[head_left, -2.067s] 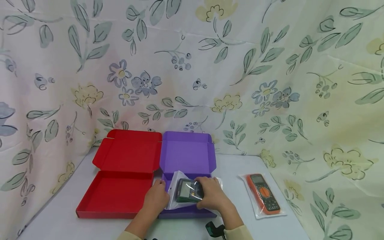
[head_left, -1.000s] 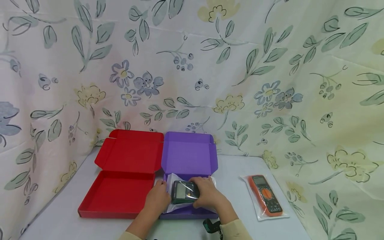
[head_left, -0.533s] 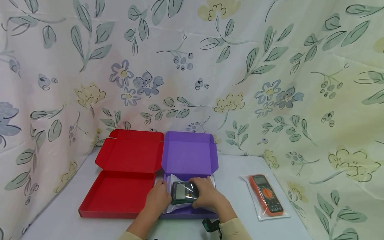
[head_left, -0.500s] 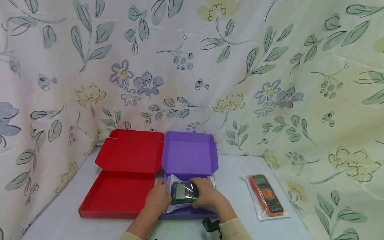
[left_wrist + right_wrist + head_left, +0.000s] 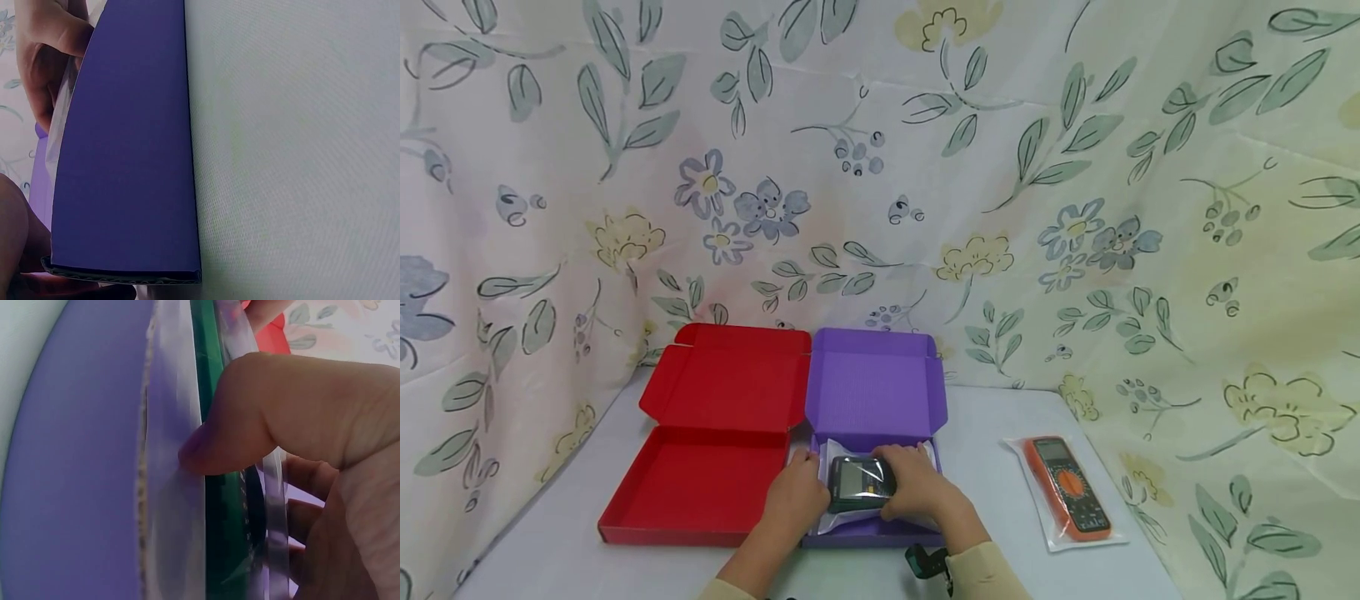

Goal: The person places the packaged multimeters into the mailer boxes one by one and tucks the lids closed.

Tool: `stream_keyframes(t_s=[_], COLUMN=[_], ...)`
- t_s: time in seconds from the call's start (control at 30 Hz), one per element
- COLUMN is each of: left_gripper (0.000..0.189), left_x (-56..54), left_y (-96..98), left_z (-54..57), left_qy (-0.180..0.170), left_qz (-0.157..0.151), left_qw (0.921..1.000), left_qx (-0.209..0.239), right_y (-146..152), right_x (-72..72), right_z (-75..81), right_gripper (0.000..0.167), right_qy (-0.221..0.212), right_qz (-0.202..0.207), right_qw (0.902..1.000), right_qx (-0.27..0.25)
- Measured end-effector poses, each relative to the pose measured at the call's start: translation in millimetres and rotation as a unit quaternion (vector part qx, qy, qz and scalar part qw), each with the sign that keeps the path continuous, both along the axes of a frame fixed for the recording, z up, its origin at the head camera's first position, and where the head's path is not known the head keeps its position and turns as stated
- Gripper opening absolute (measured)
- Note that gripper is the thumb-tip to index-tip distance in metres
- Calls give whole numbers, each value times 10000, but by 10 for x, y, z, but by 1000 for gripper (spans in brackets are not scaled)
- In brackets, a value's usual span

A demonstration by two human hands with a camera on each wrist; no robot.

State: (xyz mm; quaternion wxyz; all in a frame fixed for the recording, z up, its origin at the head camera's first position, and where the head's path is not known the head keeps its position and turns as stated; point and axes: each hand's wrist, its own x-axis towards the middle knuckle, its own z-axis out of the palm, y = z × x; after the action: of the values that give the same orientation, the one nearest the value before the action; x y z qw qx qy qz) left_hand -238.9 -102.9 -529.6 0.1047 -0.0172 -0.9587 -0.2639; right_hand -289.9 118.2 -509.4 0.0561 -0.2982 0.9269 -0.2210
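Observation:
In the head view my right hand (image 5: 922,486) grips a dark green multimeter (image 5: 852,482) in a clear plastic bag, its screen end pointing left. The meter lies lengthwise across the lower part of an open purple box (image 5: 875,383). The right wrist view shows my thumb (image 5: 244,419) along the green side (image 5: 219,506) of the meter, close inside the box wall. My left hand (image 5: 796,493) holds the purple box at its left side. In the left wrist view its fingers are partly hidden behind the box corner (image 5: 125,250).
An open red box (image 5: 692,487) stands directly left of the purple one. An orange multimeter (image 5: 1066,487) in a clear bag lies on the white table (image 5: 988,450) at the right. A black device (image 5: 927,562) sits at my right wrist. Floral cloth (image 5: 880,167) hangs behind.
Over the first second shown, my right hand brought the bagged green multimeter left and down into the purple box. Since then it has barely moved. My left hand stays at the box's left side.

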Motion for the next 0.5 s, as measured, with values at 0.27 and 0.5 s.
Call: stream_keyframes(t_s=[0.27, 0.5], left_gripper=[45, 43], left_x=[9, 1], left_y=[4, 0], left_z=[-3, -4], left_qy=[-82, 145], left_qz=[10, 6], left_qw=[10000, 9999], left_qx=[28, -40], right_y=[16, 15], right_x=[-5, -28], right_z=[-66, -82], right_gripper=[87, 86], right_qy=[-106, -178], right_qz=[-3, -7], right_qw=[9999, 9998], right_qx=[-83, -66])
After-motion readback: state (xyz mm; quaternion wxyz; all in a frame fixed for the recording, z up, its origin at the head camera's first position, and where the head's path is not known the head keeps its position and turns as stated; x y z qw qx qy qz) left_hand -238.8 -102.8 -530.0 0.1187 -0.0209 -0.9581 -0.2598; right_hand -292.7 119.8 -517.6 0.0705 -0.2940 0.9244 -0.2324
